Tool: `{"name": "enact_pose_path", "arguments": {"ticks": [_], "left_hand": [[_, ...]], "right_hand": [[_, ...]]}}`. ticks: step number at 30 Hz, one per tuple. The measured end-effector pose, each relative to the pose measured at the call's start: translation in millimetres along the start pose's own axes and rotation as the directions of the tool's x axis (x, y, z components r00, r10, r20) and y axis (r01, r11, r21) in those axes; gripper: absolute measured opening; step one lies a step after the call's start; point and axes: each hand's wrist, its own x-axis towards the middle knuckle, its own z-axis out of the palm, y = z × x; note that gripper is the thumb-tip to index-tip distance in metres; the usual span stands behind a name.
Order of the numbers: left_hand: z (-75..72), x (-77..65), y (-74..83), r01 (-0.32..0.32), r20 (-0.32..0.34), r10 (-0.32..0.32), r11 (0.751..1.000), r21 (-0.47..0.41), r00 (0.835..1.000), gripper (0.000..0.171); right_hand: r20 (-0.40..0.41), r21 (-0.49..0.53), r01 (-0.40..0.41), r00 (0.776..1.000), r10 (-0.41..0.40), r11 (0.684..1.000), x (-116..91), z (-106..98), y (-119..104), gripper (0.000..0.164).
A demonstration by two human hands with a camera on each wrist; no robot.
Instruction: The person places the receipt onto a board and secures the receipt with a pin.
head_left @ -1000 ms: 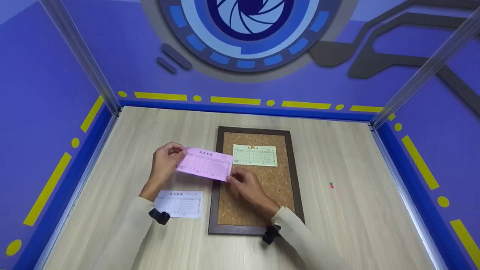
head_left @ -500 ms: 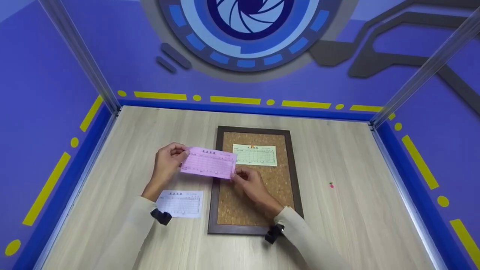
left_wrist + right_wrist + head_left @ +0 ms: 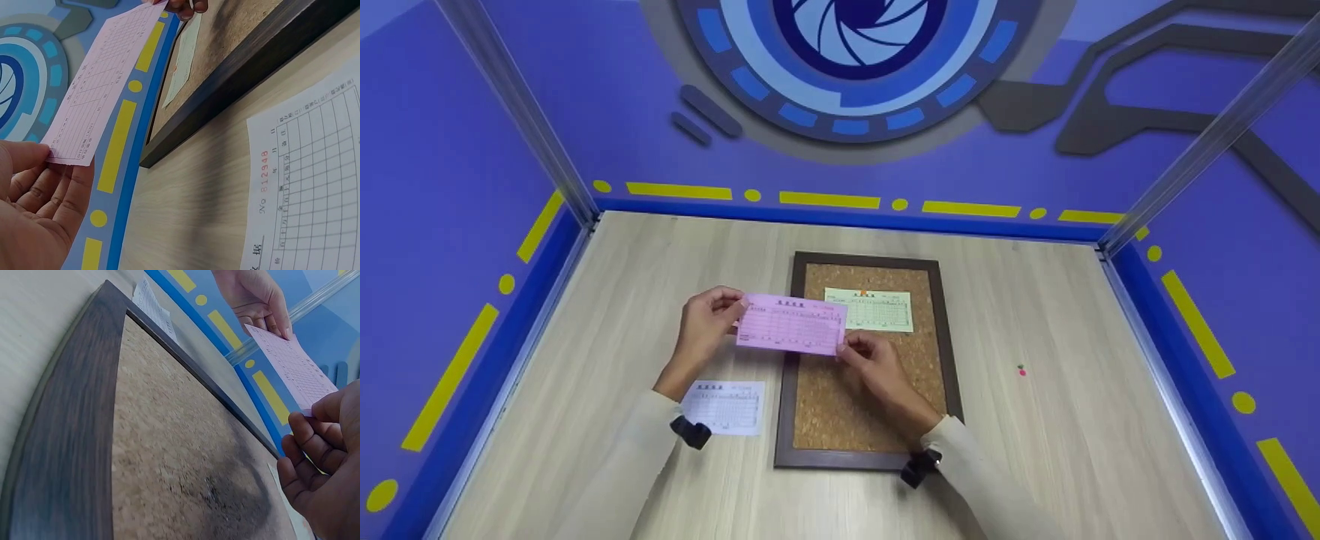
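Pink slip (image 3: 791,325), printed form, held by opposite corners above a framed cork board (image 3: 870,409)

Holding: left hand (image 3: 706,319) pinches the upper left corner; right hand (image 3: 881,367) pinches the lower right corner. Neither palm is wrapped round the sheet.

Position: raised clear of the worktop (image 3: 1050,457), across the board's left rail; seen from the head, it covers the left part of a green slip (image 3: 885,311) lying on the cork. Height above the board cannot be told exactly.

Handling, as judged: the step looks like a two-handed steadying of a thin sheet. Best done with light pinches close to the edges, just enough outward pull to take out slack, and both ends brought to one height. Too firm a pull could crease or tear a corner; too loose a hold would probably let the middle sag. The printed lines, set parallel to those on the green slip, would serve as a guide for squaring.

Appearance: thin paper, oblong, pale pink to lilac; dark heading centred along the top, ruled grid beneath, small characters too fine to read from the head. Nearly flat, tilted slightly, right end lower. The short edge by the left hand looks a little uneven up close.
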Motion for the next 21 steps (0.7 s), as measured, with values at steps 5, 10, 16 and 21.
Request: {"name": "enact_pose_path", "arguments": {"ticks": [5, 10, 16, 21], "left_hand": [[5.1, 0.6, 0.8, 0.003, 0.014, -0.003, 1.0, -0.008, 1.0, 0.012], [10.2, 1.1, 0.3, 0.0, 0.027, 0.0, 1.0, 0.003, 1.0, 0.013], [16.8, 2.6, -1.6, -0.002, 0.045, 0.003, 1.0, -0.004, 0.999, 0.012], [22.7, 3.8, -2.5, 0.011, 0.058, -0.01, 1.0, -0.015, 0.998, 0.011]], "right_hand": [[-0.007, -0.001, -0.034, 0.999, 0.034, 0.999, -2.3, -5.7, 0.5, 0.01], [-0.001, -0.008, -0.031, 1.0, 0.031, 0.999, -4.3, -12.3, 1.5, 0.008], [0.008, 0.021, -0.04, 0.999, 0.04, 0.999, -6.9, -19.0, 1.2, 0.01], [0.001, 0.005, -0.056, 0.998, 0.056, 0.998, -8.5, -25.9, 1.5, 0.009]]}}
